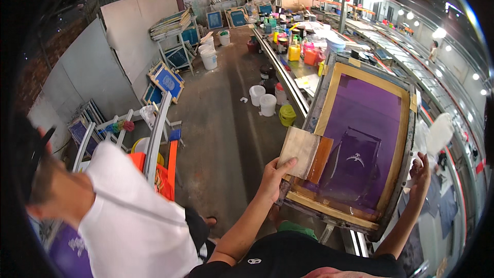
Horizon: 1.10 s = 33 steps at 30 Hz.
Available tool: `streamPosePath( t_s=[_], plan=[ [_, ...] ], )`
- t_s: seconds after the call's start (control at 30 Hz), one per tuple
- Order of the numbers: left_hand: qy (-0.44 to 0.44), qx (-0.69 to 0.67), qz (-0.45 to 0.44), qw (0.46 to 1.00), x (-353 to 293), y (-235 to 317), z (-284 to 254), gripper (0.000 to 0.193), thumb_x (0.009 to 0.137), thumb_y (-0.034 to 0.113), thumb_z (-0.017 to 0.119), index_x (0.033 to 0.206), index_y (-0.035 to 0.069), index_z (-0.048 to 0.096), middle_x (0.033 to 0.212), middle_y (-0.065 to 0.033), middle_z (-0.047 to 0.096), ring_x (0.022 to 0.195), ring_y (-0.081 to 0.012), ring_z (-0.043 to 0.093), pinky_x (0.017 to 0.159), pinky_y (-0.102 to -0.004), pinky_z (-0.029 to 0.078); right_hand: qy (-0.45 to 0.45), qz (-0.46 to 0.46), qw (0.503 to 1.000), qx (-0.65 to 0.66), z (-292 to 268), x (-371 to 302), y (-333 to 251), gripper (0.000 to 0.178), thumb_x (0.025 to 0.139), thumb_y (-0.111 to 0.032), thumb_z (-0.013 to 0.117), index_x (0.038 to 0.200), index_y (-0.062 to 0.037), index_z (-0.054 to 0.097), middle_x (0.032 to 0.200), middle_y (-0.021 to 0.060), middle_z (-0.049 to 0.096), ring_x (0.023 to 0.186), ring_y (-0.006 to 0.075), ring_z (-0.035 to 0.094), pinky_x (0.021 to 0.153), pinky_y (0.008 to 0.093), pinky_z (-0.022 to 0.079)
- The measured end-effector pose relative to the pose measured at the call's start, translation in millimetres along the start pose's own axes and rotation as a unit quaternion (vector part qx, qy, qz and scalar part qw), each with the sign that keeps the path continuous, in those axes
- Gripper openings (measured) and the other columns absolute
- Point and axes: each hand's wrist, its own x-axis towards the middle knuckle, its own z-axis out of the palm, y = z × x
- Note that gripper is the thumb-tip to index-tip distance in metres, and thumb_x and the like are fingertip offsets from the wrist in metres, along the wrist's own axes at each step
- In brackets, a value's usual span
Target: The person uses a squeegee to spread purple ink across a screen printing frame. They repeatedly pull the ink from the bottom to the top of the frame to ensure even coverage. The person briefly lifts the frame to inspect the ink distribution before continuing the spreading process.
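My left hand (274, 179) is closed on the pale wooden handle of a squeegee (300, 150), thumb on top. The squeegee's orange-brown blade lies over the left side of a screen printing frame (329, 104). Purple mesh (366, 110) fills this wooden frame, with a small pale crest design (355, 159) inside a dark outlined rectangle in its lower half. Beside the frame's right edge, my right hand (420, 177) is open with its fingers apart, and I see nothing in it. Whether it touches the edge I cannot tell.
Close on my left stands a person in a white shirt (136, 211). White buckets (267, 105) and a yellow-green bucket (287, 115) are on the floor ahead. Colourful containers (294, 52) crowd the table beyond the frame. Several screens (167, 80) lean at the left; long rails (406, 51) run along the right.
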Motion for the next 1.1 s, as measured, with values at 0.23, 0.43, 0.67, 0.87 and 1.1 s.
streamPosePath(
  t_s=[0.23,0.43,0.67,0.87,1.1],
  plan=[
    [0.090,0.080,0.128,0.984,186,106,-104,0.037,0.089,0.024,0.082,0.112,0.000,0.067,0.107,-0.0060,0.070,0.098,-0.0132,0.065,0.090,-0.0306,0.051,-0.089,-0.039,0.994,-0.041,264,121,109,0.041,0.102,-0.042,0.061,0.116,-0.0043,0.070,0.081,-0.0020,0.064,0.064,0.0082,0.052,0.061,0.0245,0.039],
    [0.266,0.102,0.188,0.940,272,191,-230,0.040,0.089,0.018,0.081,0.119,-0.004,0.067,0.112,-0.0105,0.072,0.099,-0.0188,0.068,0.089,-0.0334,0.053,-0.223,0.011,0.974,-0.047,541,157,241,0.036,0.104,-0.038,0.059,0.099,-0.0065,0.075,0.066,-0.0099,0.043,0.057,0.0032,0.035,0.051,0.0228,0.026],
    [0.407,0.103,0.223,0.880,370,286,-400,0.044,0.091,0.019,0.079,0.124,-0.005,0.064,0.119,-0.0099,0.069,0.109,-0.0206,0.065,0.097,-0.0353,0.048,-0.325,0.117,0.938,0.018,793,153,400,0.043,0.103,-0.042,0.062,0.084,-0.0042,0.069,0.064,-0.0099,0.041,0.053,0.0020,0.031,0.049,0.0227,0.021],
    [0.393,0.112,0.190,0.892,484,377,-480,0.052,0.090,0.020,0.079,0.131,-0.006,0.060,0.127,-0.0112,0.066,0.114,-0.0208,0.062,0.102,-0.0371,0.045,-0.285,0.162,0.945,-0.009,950,187,466,0.045,0.102,-0.043,0.064,0.080,-0.0045,0.065,0.064,-0.0087,0.042,0.052,0.0030,0.033,0.049,0.0239,0.022],
    [0.390,0.135,0.160,0.897,649,465,-552,0.049,0.091,0.020,0.078,0.129,-0.005,0.061,0.129,-0.0128,0.066,0.119,-0.0212,0.061,0.105,-0.0362,0.044,-0.232,0.182,0.955,-0.034,1077,252,544,0.047,0.101,-0.047,0.063,0.075,-0.0092,0.060,0.063,-0.0070,0.042,0.054,0.0042,0.034,0.052,0.0246,0.024]
  ],
)
